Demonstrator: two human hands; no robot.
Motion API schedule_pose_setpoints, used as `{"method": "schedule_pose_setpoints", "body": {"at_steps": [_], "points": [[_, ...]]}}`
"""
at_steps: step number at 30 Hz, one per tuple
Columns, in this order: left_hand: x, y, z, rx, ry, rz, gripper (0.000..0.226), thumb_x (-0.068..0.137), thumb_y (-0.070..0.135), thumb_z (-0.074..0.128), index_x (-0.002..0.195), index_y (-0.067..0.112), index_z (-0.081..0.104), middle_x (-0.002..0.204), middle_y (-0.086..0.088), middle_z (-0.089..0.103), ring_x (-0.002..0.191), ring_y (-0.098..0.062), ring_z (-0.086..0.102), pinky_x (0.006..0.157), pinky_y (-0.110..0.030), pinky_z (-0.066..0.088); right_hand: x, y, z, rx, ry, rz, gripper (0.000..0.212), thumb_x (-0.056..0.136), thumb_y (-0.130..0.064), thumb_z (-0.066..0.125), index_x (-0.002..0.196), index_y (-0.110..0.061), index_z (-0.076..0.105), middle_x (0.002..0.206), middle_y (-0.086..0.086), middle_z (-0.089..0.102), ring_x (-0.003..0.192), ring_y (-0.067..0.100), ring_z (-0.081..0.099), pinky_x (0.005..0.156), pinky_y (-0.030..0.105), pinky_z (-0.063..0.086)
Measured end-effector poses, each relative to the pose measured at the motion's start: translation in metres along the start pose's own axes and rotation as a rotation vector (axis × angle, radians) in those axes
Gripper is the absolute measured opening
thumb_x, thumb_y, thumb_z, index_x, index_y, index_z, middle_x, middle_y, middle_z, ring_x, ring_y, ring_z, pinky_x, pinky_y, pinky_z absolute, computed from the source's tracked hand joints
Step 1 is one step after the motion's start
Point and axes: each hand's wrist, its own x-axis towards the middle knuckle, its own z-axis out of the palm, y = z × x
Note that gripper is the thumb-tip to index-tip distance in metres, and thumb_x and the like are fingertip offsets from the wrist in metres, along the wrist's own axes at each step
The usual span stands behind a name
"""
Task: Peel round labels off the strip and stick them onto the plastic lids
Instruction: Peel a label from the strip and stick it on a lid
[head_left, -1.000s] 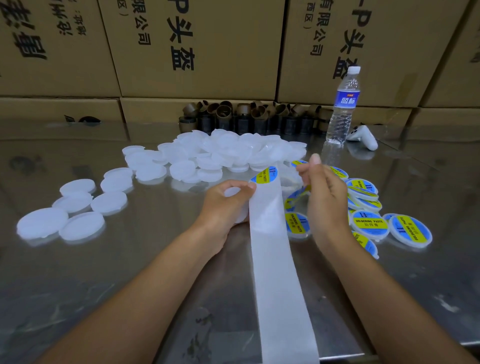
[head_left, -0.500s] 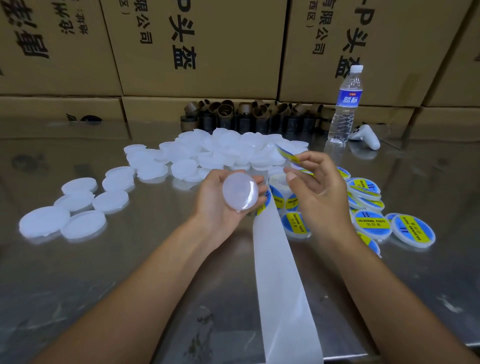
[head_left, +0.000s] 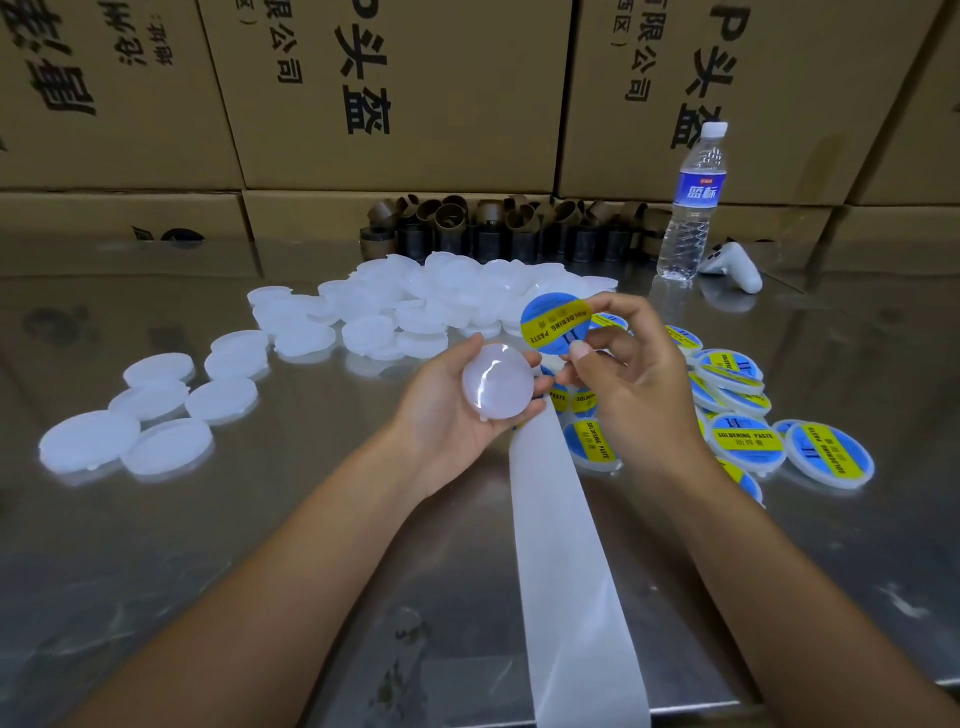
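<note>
My left hand (head_left: 447, 410) grips a bare translucent white lid (head_left: 497, 381), its flat face turned up toward me. My right hand (head_left: 631, 382) pinches a round blue and yellow label (head_left: 556, 323) by its lower edge, holding it upright just above and right of the lid. The white backing strip (head_left: 566, 561) runs from under my hands down to the table's near edge. A heap of unlabelled lids (head_left: 441, 301) lies beyond my hands. Labelled lids (head_left: 748, 441) lie in a cluster at the right.
More bare lids (head_left: 156, 415) are scattered at the left on the shiny metal table (head_left: 260, 571). A water bottle (head_left: 693, 208), a white controller (head_left: 735, 267) and several brown cardboard cores (head_left: 498, 228) stand at the back, in front of stacked cardboard boxes (head_left: 395, 93).
The label came off the strip into my right hand and now faces me flat. My left hand let go of the strip and lifted a bare lid.
</note>
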Motion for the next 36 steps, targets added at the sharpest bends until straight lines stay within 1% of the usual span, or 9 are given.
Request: {"method": "schedule_pose_setpoints", "body": {"at_steps": [4,8,11,14,17,21,25,29,36], "points": [[0.002,-0.001,0.0,0.047,-0.011,-0.008,0.038,0.102,0.033,0.034,0.105,0.006,0.06,0.092,-0.014,0.071,0.091,-0.029,0.066,0.076,-0.035,0.056,-0.001,-0.002,0.001,-0.024,-0.05,0.0,0.041,0.091,0.011,0.043,0.095,-0.027,0.058,0.065,-0.016,0.06,0.055,0.001,0.059,0.06,0.014,0.048],[0.003,-0.003,0.0,0.107,-0.005,-0.013,0.04,0.101,0.036,0.033,0.114,0.007,0.058,0.105,-0.015,0.067,0.093,-0.027,0.064,0.074,-0.032,0.057,-0.001,-0.002,0.003,-0.06,-0.104,-0.011,0.042,0.093,0.009,0.041,0.093,-0.027,0.062,0.078,0.01,0.055,0.059,0.007,0.057,0.061,0.017,0.048],[0.004,-0.004,-0.001,0.155,-0.028,-0.023,0.044,0.101,0.039,0.031,0.118,0.008,0.057,0.115,-0.015,0.065,0.102,-0.027,0.063,0.08,-0.032,0.056,-0.003,0.001,0.004,-0.14,-0.149,-0.032,0.041,0.093,0.007,0.042,0.093,-0.028,0.063,0.078,0.015,0.05,0.071,0.01,0.051,0.066,0.019,0.043],[0.004,-0.004,-0.002,0.193,-0.087,-0.033,0.047,0.101,0.041,0.029,0.113,0.009,0.061,0.115,-0.012,0.068,0.109,-0.025,0.063,0.096,-0.036,0.049,-0.007,0.003,0.005,-0.287,-0.172,-0.087,0.039,0.092,0.004,0.048,0.094,-0.033,0.061,0.082,0.004,0.047,0.075,0.004,0.046,0.068,0.017,0.039],[0.003,-0.005,-0.001,0.189,-0.151,-0.051,0.047,0.101,0.041,0.028,0.105,0.01,0.064,0.097,-0.006,0.074,0.092,-0.016,0.07,0.085,-0.031,0.056,-0.01,0.003,0.006,-0.4,-0.204,-0.149,0.04,0.091,0.003,0.05,0.096,-0.036,0.061,0.084,0.003,0.047,0.076,0.005,0.046,0.068,0.015,0.039],[0.003,-0.005,-0.003,0.199,-0.179,-0.063,0.049,0.102,0.04,0.026,0.103,0.009,0.065,0.092,-0.006,0.074,0.085,-0.014,0.071,0.07,-0.025,0.058,-0.011,0.004,0.008,-0.458,-0.23,-0.196,0.041,0.091,0.005,0.049,0.097,-0.033,0.062,0.085,0.001,0.045,0.078,0.0,0.045,0.069,0.009,0.035],[0.003,-0.006,-0.003,0.16,-0.186,-0.075,0.048,0.102,0.04,0.028,0.101,0.01,0.065,0.092,-0.006,0.075,0.086,-0.013,0.072,0.07,-0.026,0.058,-0.011,0.005,0.007,-0.474,-0.216,-0.194,0.036,0.091,0.006,0.048,0.102,-0.023,0.067,0.085,-0.002,0.043,0.079,-0.003,0.045,0.071,0.008,0.035],[0.003,-0.006,-0.003,0.142,-0.187,-0.081,0.05,0.102,0.042,0.027,0.103,0.009,0.065,0.095,-0.007,0.074,0.089,-0.014,0.071,0.074,-0.029,0.059,-0.011,0.005,0.007,-0.494,-0.218,-0.204,0.04,0.091,0.005,0.049,0.1,-0.03,0.064,0.084,-0.004,0.042,0.079,-0.002,0.045,0.07,0.008,0.035],[0.003,-0.006,-0.002,0.166,-0.152,-0.092,0.055,0.101,0.047,0.026,0.107,0.008,0.064,0.1,-0.009,0.072,0.093,-0.016,0.07,0.08,-0.032,0.059,-0.01,0.008,0.006,-0.532,-0.224,-0.2,0.037,0.089,0.007,0.05,0.1,-0.022,0.069,0.084,0.0,0.044,0.078,-0.001,0.045,0.069,0.008,0.034]]}}
